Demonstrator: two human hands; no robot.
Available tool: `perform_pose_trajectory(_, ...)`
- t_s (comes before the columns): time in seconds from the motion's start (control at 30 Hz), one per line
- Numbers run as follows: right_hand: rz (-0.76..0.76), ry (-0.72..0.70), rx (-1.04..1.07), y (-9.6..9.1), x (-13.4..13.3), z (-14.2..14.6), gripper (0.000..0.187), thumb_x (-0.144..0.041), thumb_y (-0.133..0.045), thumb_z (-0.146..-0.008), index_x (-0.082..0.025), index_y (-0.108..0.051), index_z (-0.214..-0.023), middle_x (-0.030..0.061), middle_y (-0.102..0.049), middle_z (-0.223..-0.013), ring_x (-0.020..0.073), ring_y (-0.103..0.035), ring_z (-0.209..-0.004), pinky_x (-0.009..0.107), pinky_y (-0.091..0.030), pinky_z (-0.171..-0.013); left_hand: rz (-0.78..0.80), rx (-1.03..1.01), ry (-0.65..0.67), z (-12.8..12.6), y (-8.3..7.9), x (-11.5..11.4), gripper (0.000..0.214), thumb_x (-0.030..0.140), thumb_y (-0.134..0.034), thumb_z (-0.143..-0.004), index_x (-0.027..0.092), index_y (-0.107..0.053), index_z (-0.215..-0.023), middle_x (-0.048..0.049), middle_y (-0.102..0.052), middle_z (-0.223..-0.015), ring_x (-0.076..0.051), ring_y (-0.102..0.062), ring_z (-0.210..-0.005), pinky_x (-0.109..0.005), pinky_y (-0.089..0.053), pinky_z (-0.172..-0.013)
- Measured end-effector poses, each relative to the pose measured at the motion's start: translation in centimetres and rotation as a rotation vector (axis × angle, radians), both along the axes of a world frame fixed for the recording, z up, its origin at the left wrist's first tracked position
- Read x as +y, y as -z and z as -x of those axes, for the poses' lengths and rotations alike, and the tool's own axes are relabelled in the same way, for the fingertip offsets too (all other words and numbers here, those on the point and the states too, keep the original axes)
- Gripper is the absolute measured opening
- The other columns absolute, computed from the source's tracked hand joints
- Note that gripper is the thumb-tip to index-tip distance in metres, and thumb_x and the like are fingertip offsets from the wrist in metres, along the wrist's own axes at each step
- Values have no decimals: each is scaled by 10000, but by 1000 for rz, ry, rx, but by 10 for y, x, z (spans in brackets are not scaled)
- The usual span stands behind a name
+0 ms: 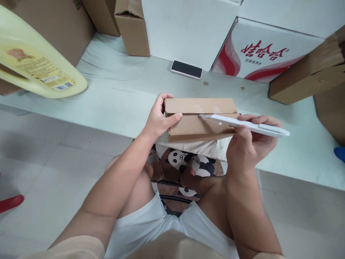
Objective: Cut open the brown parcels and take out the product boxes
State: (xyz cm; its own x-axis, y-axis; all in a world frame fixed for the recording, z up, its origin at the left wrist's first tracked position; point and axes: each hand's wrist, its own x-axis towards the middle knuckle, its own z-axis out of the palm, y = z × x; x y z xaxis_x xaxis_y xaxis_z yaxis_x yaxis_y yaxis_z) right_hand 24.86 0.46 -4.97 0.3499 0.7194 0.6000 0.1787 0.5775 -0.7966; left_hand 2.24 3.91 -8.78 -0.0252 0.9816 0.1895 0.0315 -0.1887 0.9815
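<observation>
While extending behind and to both sides of the small carton (194, 126), pale-covered table (121, 100): shows creases in the covering, left of the carton.
Large white box (185, 28): stands directly behind the carton, well apart.
White-and-red box (258, 54): stands behind and right of the carton, bearing red lettering.
Yellow jug (40, 61): stands well left of the carton, handle and printed label showing.
Small carton: shows a long seam on top, at the table's near edge, brown all over; hard to tell whether resting there or lifted.
Right hand (250, 140): grips the white cutter (249, 126) just right of the carton, fingers behind, thumb on the near side.
Left hand (161, 118): clasps the carton's left end, thumb on top, fingers round the far side.
White cutter: slants over the carton's right part, thin tip at the seam.
Dark-screened phone (186, 69): lies flat behind the carton, near the white box.
Two brown scraps (206, 83): lie behind the carton, apart from each other.
</observation>
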Motion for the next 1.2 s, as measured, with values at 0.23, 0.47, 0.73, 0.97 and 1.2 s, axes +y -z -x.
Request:
perform_pose_trajectory(0.23,30,-232,211,-5,-1,-2,263,-120,-697,-674,-248,-516,-815,-56,-671,-793,147,-696,-829,372,-581,-898,-30,-3,12,1,3,1,720,654,-838,-666,278,-510,-1186,-23,-549,-981,-196,-590,-899,-291,-497,-758)
perform_pose_trajectory(0.47,133,-287,262,-9,-4,-1,237,-201,-766,-761,-244,-553,-855,-51,-703,-818,138,-735,-890,280,-608,-765,-33,4,-15,1,4,2,702,624,-847,-662,275,-524,-1179,-26,-572,-985,-188,-598,-877,-284,-513,-734)
perform_pose_trajectory(0.73,138,-141,301,-12,-2,-2,205,-234,-766,-803,-230,-574,-874,-48,-710,-832,123,-744,-849,222,-588,-670,-5,-24,-9,0,2,1,706,602,-861,-647,271,-519,-1168,-29,-571,-1001,-189,-599,-886,-282,-520,-724)
perform_pose_trajectory(0.97,123,-92,332,-12,-1,-8,193,-201,-744,-764,-229,-571,-845,-57,-696,-787,125,-749,-842,202,-576,-636,-14,-7,-9,-1,1,0,688,591,-848,-657,270,-507,-1161,-26,-559,-994,-184,-589,-895,-277,-510,-731)
perform_pose_trajectory(1.2,92,-30,369,-12,1,-10,185,-184,-714,-733,-221,-558,-824,-56,-688,-740,125,-732,-778,201,-539,-594,-26,29,2,-1,1,0,660,580,-816,-693,266,-485,-1171,-31,-554,-1004,-191,-589,-903,-288,-515,-741)
